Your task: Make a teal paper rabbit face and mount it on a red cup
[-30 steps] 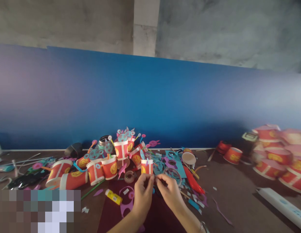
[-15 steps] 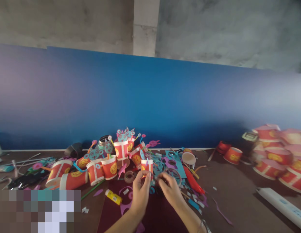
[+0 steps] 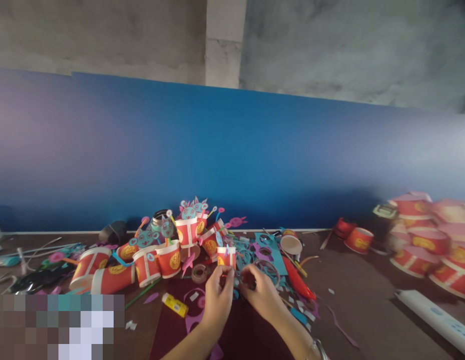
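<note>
Low in the middle, my left hand (image 3: 219,299) has its thumb and fingers closed in a pinch. My right hand (image 3: 263,294) faces it across a small gap, fingers curled in. Whatever lies in either pinch is too small or hidden to make out. Just beyond my left fingertips stands a red and white paper cup (image 3: 226,256), its lower part hidden by the hand. Under my hands lies a dark red sheet (image 3: 255,335). A yellow glue stick (image 3: 174,305) and a cut purple paper sheet (image 3: 194,324) lie left of my left hand.
Decorated paper cups (image 3: 147,266) crowd the left side, some tipped over. A tape roll (image 3: 199,273), a red-handled tool (image 3: 299,280) and blue paper scraps surround the middle. Right are stacked red cups (image 3: 429,240) and a white power strip (image 3: 437,320). A blue panel (image 3: 232,150) stands behind.
My hands, close together at the fingertips a second ago, have drawn slightly apart. The right fingers have shifted a little. The cups and other things have stayed in place.
</note>
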Tool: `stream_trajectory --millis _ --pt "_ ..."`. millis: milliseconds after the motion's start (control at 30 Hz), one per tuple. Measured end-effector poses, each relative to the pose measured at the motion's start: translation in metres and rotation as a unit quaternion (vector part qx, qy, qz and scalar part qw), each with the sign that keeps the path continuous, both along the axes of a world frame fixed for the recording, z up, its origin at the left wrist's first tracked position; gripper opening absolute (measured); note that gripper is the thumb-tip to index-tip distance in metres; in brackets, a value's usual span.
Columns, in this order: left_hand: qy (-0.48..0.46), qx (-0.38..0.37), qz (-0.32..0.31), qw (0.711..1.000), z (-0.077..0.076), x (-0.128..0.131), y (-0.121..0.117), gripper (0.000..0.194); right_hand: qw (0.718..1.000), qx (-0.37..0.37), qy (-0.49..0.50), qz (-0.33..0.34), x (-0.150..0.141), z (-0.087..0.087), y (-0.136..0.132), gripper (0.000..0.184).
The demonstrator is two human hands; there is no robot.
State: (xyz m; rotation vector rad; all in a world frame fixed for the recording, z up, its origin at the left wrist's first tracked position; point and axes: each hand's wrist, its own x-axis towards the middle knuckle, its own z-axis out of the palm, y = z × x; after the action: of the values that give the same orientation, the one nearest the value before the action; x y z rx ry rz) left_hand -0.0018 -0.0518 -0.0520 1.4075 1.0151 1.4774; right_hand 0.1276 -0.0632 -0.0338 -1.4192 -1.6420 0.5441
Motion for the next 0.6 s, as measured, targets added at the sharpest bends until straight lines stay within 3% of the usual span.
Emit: stream_trajectory --millis 133,400,500,600 --pt "0.047 0.005 -0.018 0.999 -0.003 0.0 0.001 0.022 0.996 -0.003 0.087 0.021 0.0 0.005 0.001 0.02" --pt "0.092 -0.019 -0.034 0.995 -0.004 0.001 -0.001 0.022 0.998 0.056 0.031 0.001 0.002 0.004 0.002 0.018" --pt "0.087 0.013 0.057 0.995 -0.005 -0.002 0.002 0.017 0.997 0.06 0.049 -0.026 0.003 0.001 0.004 0.021" --pt "0.097 0.047 0.183 0.977 -0.013 -0.003 0.01 0.032 0.994 0.067 0.067 -0.059 0.006 -0.004 0.008 0.026"
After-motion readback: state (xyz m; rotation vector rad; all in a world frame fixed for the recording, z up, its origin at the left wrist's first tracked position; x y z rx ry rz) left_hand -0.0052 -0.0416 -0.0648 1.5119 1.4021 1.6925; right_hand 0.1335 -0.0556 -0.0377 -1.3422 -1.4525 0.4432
